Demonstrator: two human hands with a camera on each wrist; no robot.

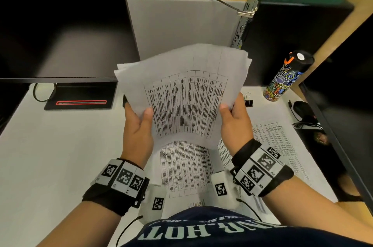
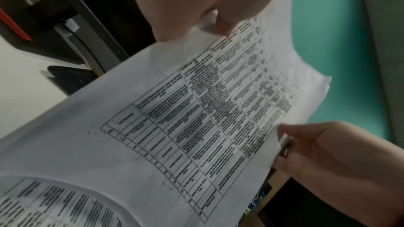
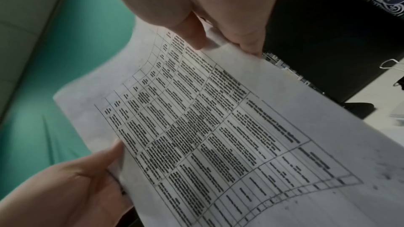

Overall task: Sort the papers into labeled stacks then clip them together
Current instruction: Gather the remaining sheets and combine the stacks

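The person's left hand [image 1: 139, 125] and right hand [image 1: 235, 123] hold between them a loose sheaf of white printed sheets bearing a ruled table of small black text [image 1: 185, 93], raised clear above the white desk top [image 1: 50, 155] and fanned so that the far corners of several sheets show one behind another. The left hand grips the sheaf's left edge, thumb laid on the printed face and fingers curled behind; the right hand pinches the right edge the same way, thumb on top (the left wrist view shows the paper edge caught between thumb and fingers [image 2: 328, 144]). The right wrist view shows the table sheet [image 3: 218, 127] running slantwise between the two hands, with the left hand [image 3: 76, 187] low at one side. Under the raised sheaf, flat on the desk just in front of the person's dark printed shirt [image 1: 212, 230], lies another white sheet with a similar printed table [image 1: 185, 168], and to its right a white page of plain running text [image 1: 278, 141] lies partly under the right wrist. A black binder clip with wire handles [image 1: 248, 102] sits on the desk just past the right hand, near a tall bottle covered in bright doodle patterns with a black and orange cap [image 1: 284, 79]. At the left stands a black monitor with a dark screen [image 1: 60, 24] on a black base with a red stripe [image 1: 80, 102]; a black computer case [image 1: 292, 34] stands upright at the back right, beside the bottle.
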